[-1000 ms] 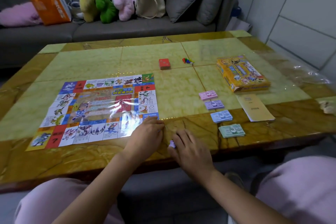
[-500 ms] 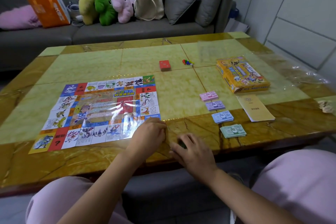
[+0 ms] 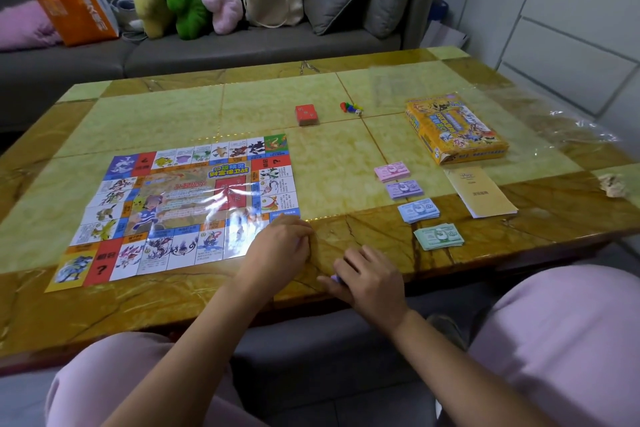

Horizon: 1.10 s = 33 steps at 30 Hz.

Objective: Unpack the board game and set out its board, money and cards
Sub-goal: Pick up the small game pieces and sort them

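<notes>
Hardly anything has moved since a moment ago: both hands sit in the same spot at the near edge of the big bench (image 3: 329,166), and a small purple bit (image 3: 337,278), which was hidden half a second back, peeks out again. Just past the left hand (image 3: 282,246) and off to its left, the board (image 3: 187,208) lies flat and open, shiny with glare. Far past the right hand (image 3: 369,279) and to its right lies the yellow box (image 3: 455,128), and nearer to that hand, a paper booklet (image 3: 481,192). Closer still on that side are four money piles in a slanting row: the pink pile (image 3: 391,171), the purple pile (image 3: 404,189), the blue pile (image 3: 418,210) and the green pile (image 3: 439,236), which is the one nearest the right hand. Well past both hands sit the red cards (image 3: 306,114), and beside them some little pawns (image 3: 349,107) with a die (image 3: 359,111). What could go wrong? I think the purple bit lies very near the bench edge, so a quick pull could drop it to the floor. A nudge from the left hand could also slide the thin board crooked. The left hand has its fingers curled, right at the board's near right corner; I cannot tell if it pinches the corner or holds nothing. The right hand is curled low over the purple bit, and its thumb and fingers seem to grip it against the bench.
</notes>
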{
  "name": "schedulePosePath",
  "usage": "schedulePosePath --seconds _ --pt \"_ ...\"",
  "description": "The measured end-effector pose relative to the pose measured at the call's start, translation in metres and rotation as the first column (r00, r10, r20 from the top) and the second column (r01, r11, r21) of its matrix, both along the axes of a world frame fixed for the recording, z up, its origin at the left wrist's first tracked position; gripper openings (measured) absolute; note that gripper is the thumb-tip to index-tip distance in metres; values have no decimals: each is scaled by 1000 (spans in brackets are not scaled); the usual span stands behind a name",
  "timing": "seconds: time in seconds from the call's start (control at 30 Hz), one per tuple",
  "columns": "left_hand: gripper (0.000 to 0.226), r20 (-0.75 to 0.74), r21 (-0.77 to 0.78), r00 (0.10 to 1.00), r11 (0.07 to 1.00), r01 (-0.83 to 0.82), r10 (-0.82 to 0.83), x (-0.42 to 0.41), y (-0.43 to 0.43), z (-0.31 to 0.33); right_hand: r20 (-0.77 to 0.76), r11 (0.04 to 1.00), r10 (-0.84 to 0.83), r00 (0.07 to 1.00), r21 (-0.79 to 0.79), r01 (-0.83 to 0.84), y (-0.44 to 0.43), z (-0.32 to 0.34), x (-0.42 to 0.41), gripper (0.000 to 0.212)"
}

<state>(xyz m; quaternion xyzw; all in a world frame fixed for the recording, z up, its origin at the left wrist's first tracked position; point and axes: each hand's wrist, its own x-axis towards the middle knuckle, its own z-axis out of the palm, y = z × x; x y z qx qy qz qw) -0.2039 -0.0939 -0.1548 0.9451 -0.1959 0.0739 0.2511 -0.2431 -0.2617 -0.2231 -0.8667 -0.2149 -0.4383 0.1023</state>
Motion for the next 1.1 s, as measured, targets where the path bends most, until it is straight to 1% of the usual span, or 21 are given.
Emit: schedulePosePath --seconds 0.2,0.3,0.4,0.43,0.5,0.57,0.6,0.63,0.67,0.7,0.73,0.77,0.8,0.83,0.87,0.9,0.97,1.03,1.1 --pt "21 35 -43 999 999 -9 11 -1 0 2 -39 993 32 999 115 -28 -4 8 3 44" --pt "20 43 -61 999 998 3 0 -1 -3 2 -89 992 3 996 125 8 -3 14 7 44" --pt "21 19 -57 1000 998 2 -1 0 -4 0 -167 991 -11 986 132 34 -2 19 14 45" --pt "21 12 -56 1000 998 6 -5 0 -5 -1 -212 989 -15 977 144 46 -2 20 16 46" --pt "21 16 -88 1000 996 -4 5 -2 -6 0 -357 974 -14 934 205 93 -2 25 19 48" --pt "21 -11 -209 999 976 -54 53 -5 -8 6 -514 936 13 858 308 171 -4 36 24 48" --pt "23 -71 -301 994 948 -104 86 -8 -10 11 -578 918 37 815 342 201 -7 40 28 46" --pt "24 -189 -403 977 899 -172 102 -11 -13 15 -592 907 59 804 369 205 -11 46 32 44" --pt "26 -359 -523 930 810 -265 72 -11 -18 20 -575 901 80 814 391 187 -15 52 37 44" --pt "27 -545 -643 838 656 -394 -31 -9 -24 23 -543 900 95 834 405 162 -17 59 42 44" --pt "29 -682 -697 704 464 -546 -197 -7 -29 25 -504 901 105 857 413 132 -19 67 47 43" --pt "34 -740 -667 560 299 -683 -373 -5 -34 28 -471 905 121 874 414 98 -20 74 52 42" --pt "42 -741 -597 434 206 -776 -512 -3 -38 31 -450 912 148 881 406 54 -20 80 57 41" --pt "50 -712 -532 339 157 -832 -615 0 -41 33 -443 922 176 879 388 10 -19 84 62 40" --pt "56 -662 -485 284 108 -868 -693 1 -44 35 -446 934 203 872 356 -36 -17 88 65 39" --pt "60 -601 -449 260 51 -892 -755 4 -44 35 -449 943 224 865 324 -77 -15 91 68 39" --pt "64 -493 -398 250 -40 -917 -833 13 -47 36 -466 957 241 851 258 -130 -12 93 75 36" --pt "65 -434 -366 248 -82 -927 -866 23 -49 37 -519 957 258 815 253 -141 -10 93 82 32" --pt "64 -425 -348 251 -99 -932 -870 33 -50 37 -592 946 293 751 295 -137 -9 96 90 27"
